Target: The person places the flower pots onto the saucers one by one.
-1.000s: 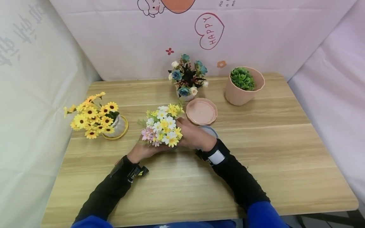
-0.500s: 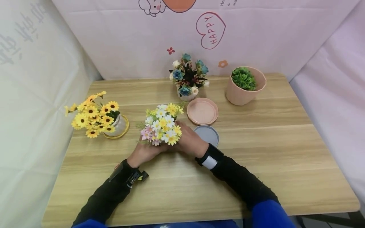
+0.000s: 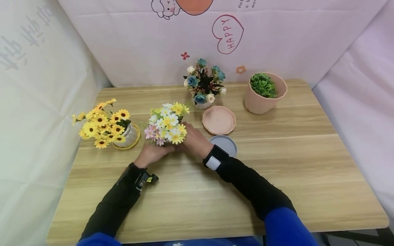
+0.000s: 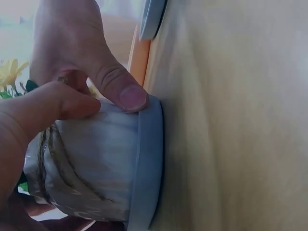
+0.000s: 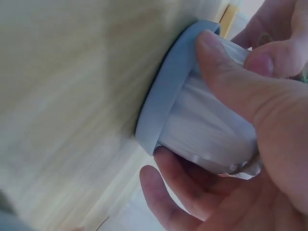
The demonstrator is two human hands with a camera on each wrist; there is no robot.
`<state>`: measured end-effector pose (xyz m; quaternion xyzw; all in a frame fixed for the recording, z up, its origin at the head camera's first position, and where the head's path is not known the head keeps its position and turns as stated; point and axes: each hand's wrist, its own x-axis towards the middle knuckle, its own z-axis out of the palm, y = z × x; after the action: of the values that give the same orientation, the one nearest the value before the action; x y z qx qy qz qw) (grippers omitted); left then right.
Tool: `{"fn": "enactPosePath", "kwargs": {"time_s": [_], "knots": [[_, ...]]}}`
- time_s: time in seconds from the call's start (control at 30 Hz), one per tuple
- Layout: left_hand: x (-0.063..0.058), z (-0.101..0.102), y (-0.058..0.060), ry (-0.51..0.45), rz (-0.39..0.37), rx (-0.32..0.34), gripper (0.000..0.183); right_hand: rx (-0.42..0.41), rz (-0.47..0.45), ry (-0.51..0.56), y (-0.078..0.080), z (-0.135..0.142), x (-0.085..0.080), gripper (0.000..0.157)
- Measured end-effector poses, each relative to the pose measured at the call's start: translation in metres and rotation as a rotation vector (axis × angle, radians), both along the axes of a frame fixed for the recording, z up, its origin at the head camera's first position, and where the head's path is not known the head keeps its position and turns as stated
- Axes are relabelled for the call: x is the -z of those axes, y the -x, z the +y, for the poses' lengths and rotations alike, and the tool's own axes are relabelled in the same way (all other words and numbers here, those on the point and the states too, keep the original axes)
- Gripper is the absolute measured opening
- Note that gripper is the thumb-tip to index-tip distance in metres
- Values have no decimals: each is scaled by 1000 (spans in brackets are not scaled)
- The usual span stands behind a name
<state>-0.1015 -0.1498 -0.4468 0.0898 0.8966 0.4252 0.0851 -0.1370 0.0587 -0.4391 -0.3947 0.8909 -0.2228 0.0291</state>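
Note:
A potted bunch of artificial daisies (image 3: 166, 123), white, yellow and pink, stands between my hands left of the table's middle. Its pot (image 4: 96, 159), wrapped in whitish material and tied with twine, sits in a blue-grey saucer (image 4: 148, 163) low over the wood. From the left, my left hand (image 3: 154, 153) grips the pot, thumb across its side. My right hand (image 3: 196, 140) holds the opposite side, with its thumb (image 5: 211, 48) on the saucer's rim and fingers (image 5: 180, 178) curled below. In the head view the blossoms and hands hide the pot.
Yellow sunflowers (image 3: 101, 124) in a pot on a yellow saucer (image 3: 136, 138) stand at left. Blue and white roses (image 3: 204, 82) stand at the back. Right of my hands lie a pink saucer (image 3: 219, 120) and a grey saucer (image 3: 224, 145). A pink pot (image 3: 260, 102) with greenery stands back right.
Both hands and the daisy pot have shifted left and slightly away from me. The right forearm has come off the grey saucer, which now shows more fully.

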Motion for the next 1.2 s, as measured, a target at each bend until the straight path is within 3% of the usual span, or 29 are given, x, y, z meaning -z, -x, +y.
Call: {"fn": "enactPosePath", "kwargs": {"time_s": [0.13,0.33,0.43,0.67,0.8,0.93,1.07,1.2], "knots": [[1,-10,14,-45,-32,-26,101,57,-62,-37,12,-13,-1,80],[3,-22,33,-102,-10,-47,102,88,-83,-50,30,-31,-3,85],[5,-28,40,-120,-19,-93,105,103,-87,-83,39,-40,-4,84],[13,-33,54,-316,-6,-234,92,193,-162,-137,59,-62,-6,87],[15,-33,61,-325,-19,-326,84,245,-175,-158,70,-74,-8,88],[14,-32,68,-316,-25,-385,75,310,-165,-223,79,-87,-9,78],[17,-36,75,-310,12,-435,67,350,-170,-270,87,-100,-8,64],[21,-39,82,-305,70,-463,66,388,-179,-265,97,-110,-5,64]]}}
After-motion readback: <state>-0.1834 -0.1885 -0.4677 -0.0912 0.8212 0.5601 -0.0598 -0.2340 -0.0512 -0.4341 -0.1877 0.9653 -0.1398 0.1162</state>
